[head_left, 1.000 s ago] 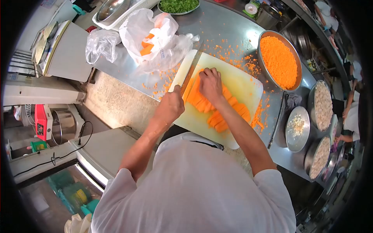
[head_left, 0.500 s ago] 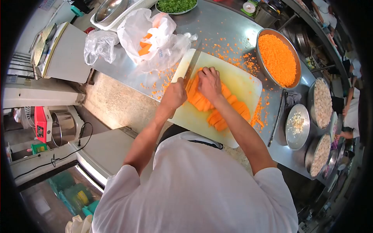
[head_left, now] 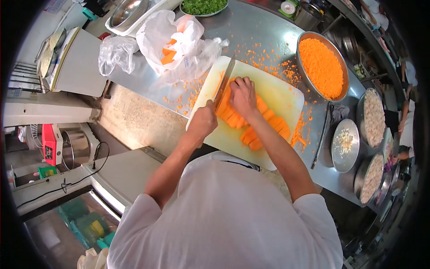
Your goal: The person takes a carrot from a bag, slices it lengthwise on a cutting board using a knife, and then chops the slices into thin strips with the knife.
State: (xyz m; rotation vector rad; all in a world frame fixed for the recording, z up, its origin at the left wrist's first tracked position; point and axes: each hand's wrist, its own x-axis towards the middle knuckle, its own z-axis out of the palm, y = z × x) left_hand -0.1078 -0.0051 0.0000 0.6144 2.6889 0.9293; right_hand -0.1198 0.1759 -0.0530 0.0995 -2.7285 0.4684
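My left hand (head_left: 203, 121) is closed round the handle of a knife (head_left: 224, 85). Its blade stands along the left side of sliced carrots (head_left: 235, 117) on a white cutting board (head_left: 282, 101). With fingers curled, my right hand (head_left: 243, 96) presses down on the carrots close to the blade and hides part of them. More carrot slices (head_left: 278, 127) fan out on the board under my right forearm. A few thin orange strips lie left of the blade.
A bowl of chopped carrot (head_left: 321, 67) stands beyond the board. Bowls of pale diced food (head_left: 372, 119) line the right. Plastic bags (head_left: 168, 42) and a plate of chopped greens (head_left: 204, 6) are at the back. Orange bits dot the metal table (head_left: 251, 22). Other people stand far right.
The knife has shifted slightly right and turned, with its blade now nearer my right fingers. Orange strips now show left of the blade. My right hand stays on the carrots.
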